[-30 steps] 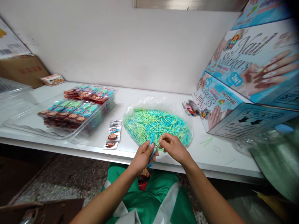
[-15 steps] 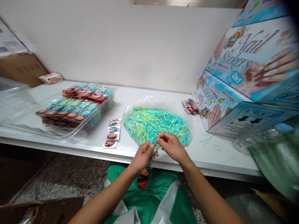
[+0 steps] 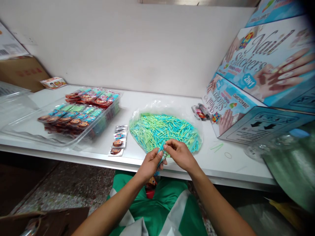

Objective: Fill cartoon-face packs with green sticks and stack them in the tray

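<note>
My left hand (image 3: 151,163) is closed around a small bundle of blue sticks (image 3: 161,147), apparently in a printed packet partly covered by the fingers. At its upper end my right hand (image 3: 179,152) pinches with thumb and forefinger; the exact grip point is too small to make out. Just behind both hands lies a clear plastic bag (image 3: 169,107) spread open, full of loose green and blue sticks (image 3: 162,127). Below the hands, a packet with a cartoon face (image 3: 151,182) shows on the lap. Flat printed packets (image 3: 118,142) lie left of the bag.
A clear plastic tray (image 3: 80,142) at left holds stacked packets (image 3: 73,118). Nail sticker boxes (image 3: 256,65) stand at right, near a plastic bottle (image 3: 258,150). Small packets (image 3: 200,112), loose green sticks (image 3: 217,147) and a rubber band (image 3: 228,155) lie on the table (image 3: 209,164).
Both hands stay in nearly the same place. The right fingers have shifted very slightly at the top of the bundle.
</note>
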The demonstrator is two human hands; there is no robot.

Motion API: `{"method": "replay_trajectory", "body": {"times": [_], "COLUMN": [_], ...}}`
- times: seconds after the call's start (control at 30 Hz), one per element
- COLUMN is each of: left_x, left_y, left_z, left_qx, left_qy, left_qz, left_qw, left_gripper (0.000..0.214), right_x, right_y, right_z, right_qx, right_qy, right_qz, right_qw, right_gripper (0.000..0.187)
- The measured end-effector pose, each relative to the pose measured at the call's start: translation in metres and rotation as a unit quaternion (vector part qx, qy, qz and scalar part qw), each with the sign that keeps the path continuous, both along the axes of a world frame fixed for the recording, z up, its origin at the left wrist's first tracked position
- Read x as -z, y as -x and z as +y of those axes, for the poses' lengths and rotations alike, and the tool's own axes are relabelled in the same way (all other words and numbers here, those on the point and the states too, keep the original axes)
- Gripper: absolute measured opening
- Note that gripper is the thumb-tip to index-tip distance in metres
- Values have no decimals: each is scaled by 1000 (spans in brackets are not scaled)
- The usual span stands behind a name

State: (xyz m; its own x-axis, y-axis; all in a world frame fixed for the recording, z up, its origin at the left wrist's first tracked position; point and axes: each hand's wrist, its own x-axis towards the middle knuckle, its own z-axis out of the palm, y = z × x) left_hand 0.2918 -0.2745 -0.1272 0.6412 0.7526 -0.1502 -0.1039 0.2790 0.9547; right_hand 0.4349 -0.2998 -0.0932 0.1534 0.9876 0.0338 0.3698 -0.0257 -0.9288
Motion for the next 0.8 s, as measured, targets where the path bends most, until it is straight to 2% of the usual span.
{"method": "replay_trajectory", "body": {"times": [0.27,0.43,0.6,0.7,0.8], "left_x": [0,1,2,2,2], "left_y": [0,1,1,1,1], "left_z": [-1,-1,-1,1,5], "left_qx": [6,16,15,0,-42], "left_qy": [23,34,29,20,-17], "left_qz": [-25,-20,-19,-17,-2], "left_qw": [999,999,999,1000,999], "left_gripper": [30,30,30,30,30], "right_x": [3,5,3,2,3], "right_y": [-1,-1,-1,1,5], "right_z": [-2,-5,-8,-9,-12], "right_qx": [21,3,-19,4,30], "right_qy": [-5,-15,-22,-26,-22], "right_qz": [-42,15,-17,-16,-5], "right_qw": [999,1000,999,1000,999], "right_gripper": [10,28,38,37,43]}}
